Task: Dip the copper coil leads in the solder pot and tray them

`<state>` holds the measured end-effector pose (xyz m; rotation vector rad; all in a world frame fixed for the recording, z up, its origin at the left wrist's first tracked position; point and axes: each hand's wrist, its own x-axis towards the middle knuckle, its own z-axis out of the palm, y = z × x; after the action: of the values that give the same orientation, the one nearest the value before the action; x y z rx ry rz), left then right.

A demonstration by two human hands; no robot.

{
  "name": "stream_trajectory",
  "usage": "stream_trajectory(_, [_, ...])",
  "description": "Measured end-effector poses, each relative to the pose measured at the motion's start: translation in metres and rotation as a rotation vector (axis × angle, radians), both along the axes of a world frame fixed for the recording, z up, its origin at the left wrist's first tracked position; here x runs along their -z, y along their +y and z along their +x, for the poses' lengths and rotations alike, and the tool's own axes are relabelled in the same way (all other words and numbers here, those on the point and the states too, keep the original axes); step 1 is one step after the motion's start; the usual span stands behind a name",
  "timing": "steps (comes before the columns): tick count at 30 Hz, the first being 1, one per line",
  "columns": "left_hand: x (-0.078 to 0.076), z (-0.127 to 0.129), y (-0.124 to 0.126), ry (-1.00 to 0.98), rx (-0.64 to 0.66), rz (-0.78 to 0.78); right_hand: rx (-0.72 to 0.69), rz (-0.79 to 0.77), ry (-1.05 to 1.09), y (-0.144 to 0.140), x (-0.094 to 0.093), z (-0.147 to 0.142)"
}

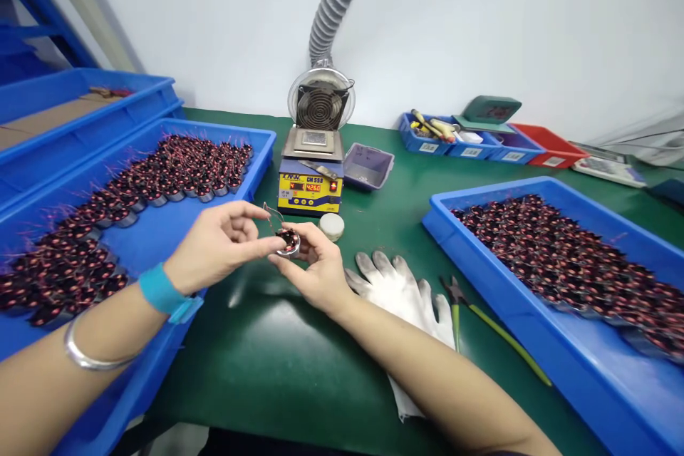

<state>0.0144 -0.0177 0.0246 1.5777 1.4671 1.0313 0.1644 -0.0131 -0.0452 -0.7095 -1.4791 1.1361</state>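
In the head view, a small round motor stator with a silvery rim, dark core and copper windings is held over the green mat. My right hand grips it between thumb and fingers from the right side. My left hand has its thumb against the stator's left edge, and its index fingertip meets the thin wire leads that stick up from it. The remaining left fingers are curled in. Just behind the hands stands a blue and yellow solder pot with a lit red display.
Blue trays filled with stators lie left and right. White gloves and green-handled pliers lie right of my hands. A round tin, grey tray, extraction hose and small bins sit farther back.
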Motion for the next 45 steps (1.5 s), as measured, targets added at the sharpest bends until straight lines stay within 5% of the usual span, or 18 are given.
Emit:
stream_trajectory(4, [0.007, 0.009, 0.001, -0.245, 0.049, -0.176, -0.021, -0.006, -0.037, -0.004, 0.000, -0.001])
stream_trajectory(9, [0.004, 0.010, 0.004, -0.271, 0.009, -0.119, -0.072, 0.013, -0.065, -0.006, 0.002, 0.001])
stream_trajectory(16, [-0.014, -0.026, 0.024, -0.532, -0.181, 0.064, -0.133, 0.031, -0.123, -0.012, 0.002, 0.000])
stream_trajectory(23, [-0.007, -0.030, 0.017, -0.270, 0.206, -0.335, -0.073, 0.018, -0.078, -0.008, -0.001, 0.001])
stream_trajectory(29, [-0.003, -0.025, 0.014, -0.386, 0.264, -0.393, -0.046, -0.010, -0.079, -0.007, 0.002, 0.001])
stream_trajectory(45, [0.001, -0.026, 0.018, -0.232, 0.256, -0.169, -0.103, -0.027, -0.057, -0.010, -0.001, 0.001])
